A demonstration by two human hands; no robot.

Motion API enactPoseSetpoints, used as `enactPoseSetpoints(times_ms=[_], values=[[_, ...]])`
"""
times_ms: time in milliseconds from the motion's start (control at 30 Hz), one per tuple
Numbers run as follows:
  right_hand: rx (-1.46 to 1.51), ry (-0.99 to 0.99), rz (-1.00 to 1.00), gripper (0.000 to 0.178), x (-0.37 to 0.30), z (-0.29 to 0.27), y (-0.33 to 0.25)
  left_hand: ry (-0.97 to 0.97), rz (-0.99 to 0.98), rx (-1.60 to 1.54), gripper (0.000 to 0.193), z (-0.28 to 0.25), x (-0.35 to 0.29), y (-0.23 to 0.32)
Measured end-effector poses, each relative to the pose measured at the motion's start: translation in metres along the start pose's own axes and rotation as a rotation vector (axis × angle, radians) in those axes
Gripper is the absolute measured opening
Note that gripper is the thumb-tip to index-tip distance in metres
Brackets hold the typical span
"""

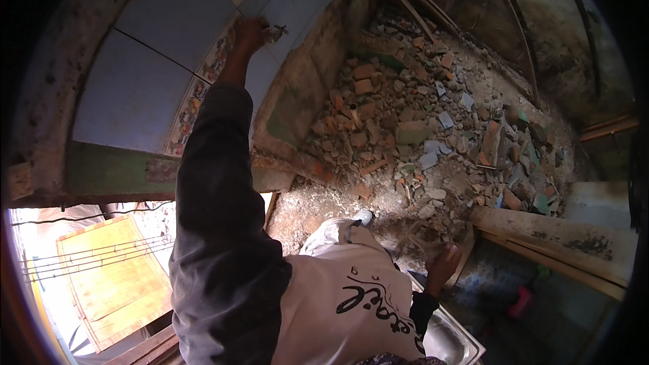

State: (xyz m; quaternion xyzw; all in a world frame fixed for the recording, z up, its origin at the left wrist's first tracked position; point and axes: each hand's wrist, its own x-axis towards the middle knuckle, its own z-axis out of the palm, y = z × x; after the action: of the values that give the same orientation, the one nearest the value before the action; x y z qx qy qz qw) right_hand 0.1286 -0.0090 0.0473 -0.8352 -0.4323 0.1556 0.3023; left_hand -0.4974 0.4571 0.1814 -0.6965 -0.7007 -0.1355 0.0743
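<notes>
My left arm stretches up and forward to the tiled wall (pixel 155 20). At its end my left hand (pixel 251 35) is closed, its fingers pinching a small, pale, metallic-looking piece (pixel 276 33). The piece is against or just in front of the light blue tiles; its exact kind is too small to tell. A patterned border strip (pixel 190 111) runs below that hand. Low on the right, near my side, my right hand (pixel 443 267) has its fingers curled in. Whatever it may hold is hidden. Beneath it lies part of a metal sink basin (pixel 449 341).
A heap of broken bricks and tile shards (pixel 412 122) covers the floor ahead and right. Long wooden poles (pixel 409 3) lean behind it. A low ledge (pixel 547 240) stands at right. Lower left, bars (pixel 101 257) cross an opening with a yellow-orange panel (pixel 118 284) beyond.
</notes>
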Motion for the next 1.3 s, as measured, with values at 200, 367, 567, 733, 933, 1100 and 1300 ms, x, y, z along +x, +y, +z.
enactPoseSetpoints(times_ms=[200,367,567,733,933,1100,1300], values=[[-0.044,-0.081,-0.119,0.046,-0.01,0.012,-0.014,0.037,-0.155,-0.446,0.029,-0.017,0.012,-0.049],[0.109,-0.062,0.09,0.047,0.001,-0.006,-0.006,-0.099,-0.171,-0.073,0.036,-0.02,0.008,0.015],[0.128,-0.049,0.078,0.045,-0.011,-0.001,-0.011,-0.086,-0.066,0.195,0.036,-0.02,0.017,0.006],[0.174,-0.125,0.216,0.049,-0.014,-0.01,-0.005,-0.239,-0.167,0.218,0.035,-0.026,0.024,0.022],[0.152,-0.039,0.174,0.045,-0.019,-0.001,0.016,-0.333,-0.228,0.224,0.047,-0.035,0.025,0.025],[-0.106,-0.037,-0.096,0.046,-0.021,0.001,0.035,-0.232,-0.251,0.213,0.04,-0.026,0.018,0.035],[0.167,-0.061,0.158,0.043,-0.021,-0.004,-0.017,-0.155,-0.233,0.202,0.055,-0.027,0.012,0.02]])
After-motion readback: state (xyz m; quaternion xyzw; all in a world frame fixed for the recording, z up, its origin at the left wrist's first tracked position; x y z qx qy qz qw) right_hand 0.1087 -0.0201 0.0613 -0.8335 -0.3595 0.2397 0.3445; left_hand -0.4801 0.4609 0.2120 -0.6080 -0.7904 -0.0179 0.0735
